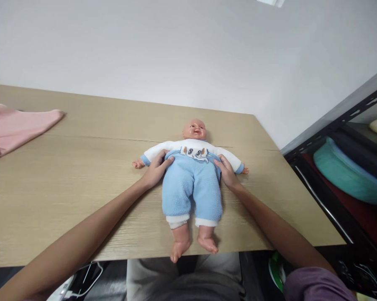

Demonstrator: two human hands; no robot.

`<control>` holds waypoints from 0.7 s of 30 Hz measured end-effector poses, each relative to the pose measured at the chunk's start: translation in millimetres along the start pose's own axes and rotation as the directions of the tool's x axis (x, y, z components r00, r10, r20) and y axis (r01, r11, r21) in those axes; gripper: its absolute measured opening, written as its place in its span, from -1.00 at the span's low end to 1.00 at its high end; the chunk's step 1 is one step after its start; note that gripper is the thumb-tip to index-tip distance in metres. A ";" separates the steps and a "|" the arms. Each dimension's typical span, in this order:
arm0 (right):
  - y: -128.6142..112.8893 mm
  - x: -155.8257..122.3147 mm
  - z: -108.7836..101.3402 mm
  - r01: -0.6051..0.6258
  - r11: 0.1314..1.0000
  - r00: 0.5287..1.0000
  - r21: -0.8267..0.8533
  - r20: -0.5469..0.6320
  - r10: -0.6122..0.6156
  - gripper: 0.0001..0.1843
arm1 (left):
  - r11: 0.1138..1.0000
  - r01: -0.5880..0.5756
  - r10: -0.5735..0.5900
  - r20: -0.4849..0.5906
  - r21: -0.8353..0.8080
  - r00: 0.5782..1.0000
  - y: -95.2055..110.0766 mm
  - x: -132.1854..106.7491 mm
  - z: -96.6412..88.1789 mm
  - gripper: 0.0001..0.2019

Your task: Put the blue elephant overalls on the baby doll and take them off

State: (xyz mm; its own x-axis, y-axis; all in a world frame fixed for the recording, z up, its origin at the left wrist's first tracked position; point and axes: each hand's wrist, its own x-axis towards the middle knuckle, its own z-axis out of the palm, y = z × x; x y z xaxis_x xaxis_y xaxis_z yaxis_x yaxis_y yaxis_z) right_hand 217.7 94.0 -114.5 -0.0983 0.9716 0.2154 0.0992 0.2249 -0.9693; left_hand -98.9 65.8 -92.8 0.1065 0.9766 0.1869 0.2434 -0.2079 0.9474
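Observation:
A baby doll [196,130] lies on its back on the wooden table, head toward the wall and feet at the near edge. It wears a white top [172,146] with blue cuffs and light blue fleece trousers [193,179] with white hems. An animal face with ears is on the front at the waist. My left hand [157,169] grips the trousers' waistband at one side, thumb on top. On the opposite side, my right hand [227,171] pinches the waistband the same way. The fingers under the cloth are partly hidden. Both doll arms stretch outward past my hands.
A pink cloth [19,125] lies on the table [81,175] at the far left. To the right stands a black metal rack [348,121] holding a teal item [348,171]. A white cable [92,282] hangs below the near edge. A pale wall rises behind.

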 end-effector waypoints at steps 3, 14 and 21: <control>1.0 2.7 -2.0 -0.037 0.998 0.999 0.052 -0.030 0.038 -0.68 | 0.998 -0.020 0.017 -0.050 -0.056 0.999 -3.3 1.4 0.7 -0.60; 2.5 4.8 5.1 -0.262 0.856 0.960 0.446 0.031 0.278 -0.52 | 0.998 0.000 0.001 -0.015 0.056 1.000 3.2 -3.5 1.7 -0.62; 2.4 2.6 8.4 -0.135 0.887 0.983 0.443 -0.052 0.175 -0.71 | 0.996 -0.071 0.081 -0.166 0.062 0.983 -0.8 -0.8 1.7 -0.68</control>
State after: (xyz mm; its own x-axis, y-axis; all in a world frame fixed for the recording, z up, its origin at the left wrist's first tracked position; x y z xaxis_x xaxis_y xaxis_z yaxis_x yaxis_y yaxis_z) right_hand 209.3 96.4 -117.3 -0.0280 0.9985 0.0480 -0.3371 0.0357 -0.9408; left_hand -97.6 65.1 -94.1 -0.0353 0.9523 0.3031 0.2949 -0.2798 0.9136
